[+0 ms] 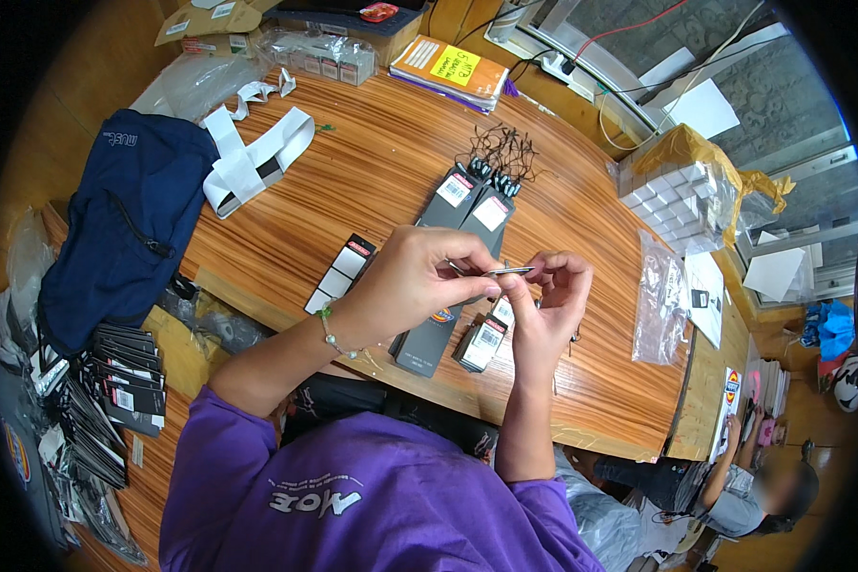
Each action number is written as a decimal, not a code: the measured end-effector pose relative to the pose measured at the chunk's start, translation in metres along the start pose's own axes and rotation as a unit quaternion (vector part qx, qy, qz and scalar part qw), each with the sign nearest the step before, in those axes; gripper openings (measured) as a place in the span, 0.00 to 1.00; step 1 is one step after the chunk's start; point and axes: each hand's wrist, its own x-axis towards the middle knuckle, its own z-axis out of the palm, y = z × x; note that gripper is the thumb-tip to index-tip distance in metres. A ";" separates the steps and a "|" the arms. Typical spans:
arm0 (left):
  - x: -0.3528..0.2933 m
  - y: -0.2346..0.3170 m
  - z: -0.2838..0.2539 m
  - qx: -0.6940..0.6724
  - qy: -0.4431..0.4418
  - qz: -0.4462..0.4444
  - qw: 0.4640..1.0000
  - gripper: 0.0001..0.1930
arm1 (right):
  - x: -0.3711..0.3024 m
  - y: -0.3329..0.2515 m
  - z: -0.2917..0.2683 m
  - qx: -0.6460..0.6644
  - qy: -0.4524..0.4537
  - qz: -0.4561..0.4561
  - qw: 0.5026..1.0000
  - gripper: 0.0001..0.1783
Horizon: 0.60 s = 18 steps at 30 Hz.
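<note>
Above the near part of the wooden table, my left hand (439, 270) and my right hand (546, 297) meet, fingertips pinching a thin flat piece (513, 271) seen edge-on; its kind cannot be made out. Partly hidden beneath them lie long dark hang tags (419, 345) in two stacks, with barcode stickers and black cords (501, 153) bunched at their far end. Beside my right wrist sits a small stack of white-labelled tags (483, 343). Left of my left hand is a black-edged sheet of white stickers (339, 274).
A navy bag (129, 224) and white paper strips (255, 157) lie left, above piled black tags (124, 381). Orange notebooks (448, 71) are at the back. A box of small white packs (677, 195) and clear plastic bag (660, 300) stand right; another person (734, 496) sits lower right.
</note>
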 end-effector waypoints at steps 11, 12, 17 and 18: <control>0.002 0.005 -0.006 0.399 -0.002 0.304 0.865 0.06 | 0.008 0.000 -0.016 0.173 -0.190 0.208 0.944 0.04; 0.003 0.003 -0.006 0.397 -0.015 0.324 0.859 0.06 | 0.008 0.005 -0.020 0.161 -0.217 0.204 0.941 0.04; 0.006 0.004 -0.012 0.352 -0.137 0.201 0.904 0.05 | 0.020 -0.005 -0.026 0.366 -0.066 0.112 0.921 0.05; 0.007 0.001 -0.015 0.315 -0.150 0.155 0.924 0.13 | 0.023 -0.010 -0.030 0.399 -0.059 0.104 0.909 0.06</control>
